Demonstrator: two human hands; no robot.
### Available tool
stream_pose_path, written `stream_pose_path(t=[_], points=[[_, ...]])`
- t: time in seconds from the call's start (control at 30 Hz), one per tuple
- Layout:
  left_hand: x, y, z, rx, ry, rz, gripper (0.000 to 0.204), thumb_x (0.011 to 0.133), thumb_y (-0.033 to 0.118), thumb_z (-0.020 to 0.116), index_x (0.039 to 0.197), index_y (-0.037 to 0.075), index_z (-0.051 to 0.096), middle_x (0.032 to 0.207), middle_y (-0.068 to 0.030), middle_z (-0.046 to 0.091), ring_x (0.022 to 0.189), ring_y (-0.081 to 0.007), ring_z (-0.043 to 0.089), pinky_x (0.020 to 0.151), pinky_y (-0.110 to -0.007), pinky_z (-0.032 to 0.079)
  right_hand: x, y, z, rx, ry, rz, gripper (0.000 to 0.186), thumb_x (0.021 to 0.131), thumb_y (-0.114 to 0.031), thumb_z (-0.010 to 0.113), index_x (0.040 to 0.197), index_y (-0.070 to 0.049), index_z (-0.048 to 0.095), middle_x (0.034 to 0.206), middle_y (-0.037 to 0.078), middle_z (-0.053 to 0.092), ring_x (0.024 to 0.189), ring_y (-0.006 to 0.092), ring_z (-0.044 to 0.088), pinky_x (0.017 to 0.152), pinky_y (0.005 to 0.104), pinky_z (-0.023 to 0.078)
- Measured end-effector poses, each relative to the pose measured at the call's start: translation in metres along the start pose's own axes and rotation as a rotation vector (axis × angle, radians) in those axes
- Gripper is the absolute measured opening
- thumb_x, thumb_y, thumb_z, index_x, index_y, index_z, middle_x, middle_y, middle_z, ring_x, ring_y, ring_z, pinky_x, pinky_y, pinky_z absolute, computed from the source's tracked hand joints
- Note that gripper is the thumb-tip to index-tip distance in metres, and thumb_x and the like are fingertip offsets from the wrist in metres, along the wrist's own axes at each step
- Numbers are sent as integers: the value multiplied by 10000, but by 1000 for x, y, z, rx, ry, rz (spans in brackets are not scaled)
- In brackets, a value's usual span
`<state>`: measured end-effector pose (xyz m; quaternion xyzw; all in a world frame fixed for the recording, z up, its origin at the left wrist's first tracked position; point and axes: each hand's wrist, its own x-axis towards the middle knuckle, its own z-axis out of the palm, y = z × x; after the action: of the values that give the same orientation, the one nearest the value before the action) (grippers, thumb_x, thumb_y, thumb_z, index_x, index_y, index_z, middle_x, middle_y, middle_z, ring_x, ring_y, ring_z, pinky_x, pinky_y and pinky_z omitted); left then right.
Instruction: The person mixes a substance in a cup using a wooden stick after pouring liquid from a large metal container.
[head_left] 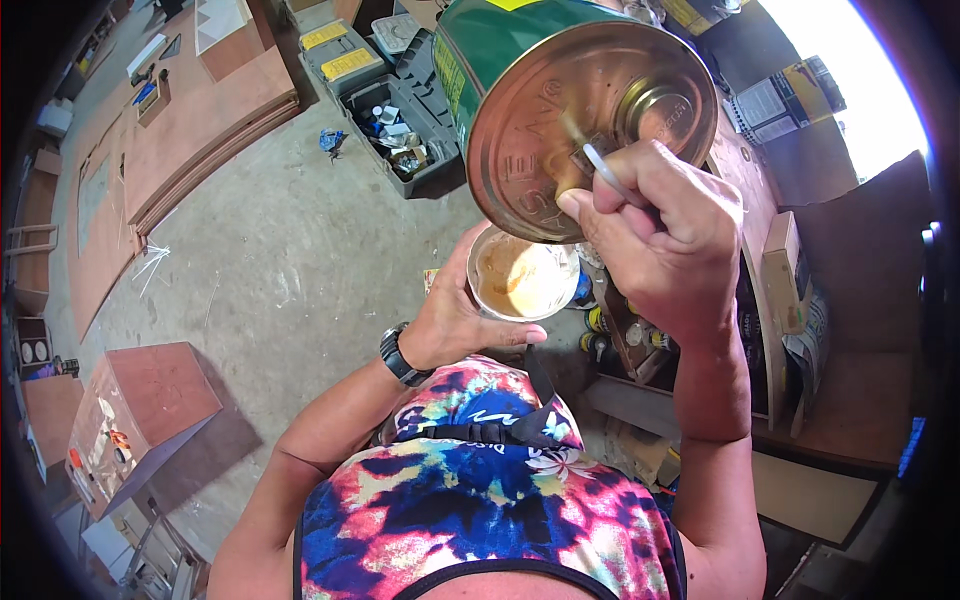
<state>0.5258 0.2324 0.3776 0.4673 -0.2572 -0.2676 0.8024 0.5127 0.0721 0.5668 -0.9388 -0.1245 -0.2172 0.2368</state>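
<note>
My right hand (660,225) is closed round the pale looped handle (608,172) on the gold top of a large green metal can (480,50). The can is tilted so that its top faces me, and its round cap or spout (655,108) sits toward the upper right of that top. Just below the rim, my left hand (445,300) grips a small white cup (568,292) with its mouth upward. Tan or yellowish matter shows inside the cup, brightly lit; whether it is liquid I cannot tell. No stream between can and cup is visible.
A grey toolbox (440,170) full of small items stands open on the concrete floor (300,270). Stacked plywood sheets (150,120) lie at left, with a wooden box (150,400) nearer. Beside my right arm is a wooden bench (760,250), with several bottles (597,345) near it.
</note>
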Motion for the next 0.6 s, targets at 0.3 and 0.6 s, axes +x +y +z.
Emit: stream_pose_path(t=[0.3, 0.6], points=[[-7, 3, -1, -104, -13, -59, 1194, 655, 89, 984, 1578, 4, 231, 1494, -125, 516, 1390, -212, 501, 1184, -407, 399, 0, -3, 3, -44, 1, -143, 199, 761, 54, 757, 797, -54, 594, 662, 88, 597, 609, 282, 647, 562, 339, 503], [-15, 13, 4, -77, 15, -78, 1148, 643, 90, 990, 1555, 27, 294, 1476, -100, 533, 1367, -189, 515, 1176, -390, 407, -6, -7, 4, -82, 4, -223, 168, 762, 37, 760, 843, -44, 637, 674, 87, 611, 609, 288, 640, 566, 365, 510]])
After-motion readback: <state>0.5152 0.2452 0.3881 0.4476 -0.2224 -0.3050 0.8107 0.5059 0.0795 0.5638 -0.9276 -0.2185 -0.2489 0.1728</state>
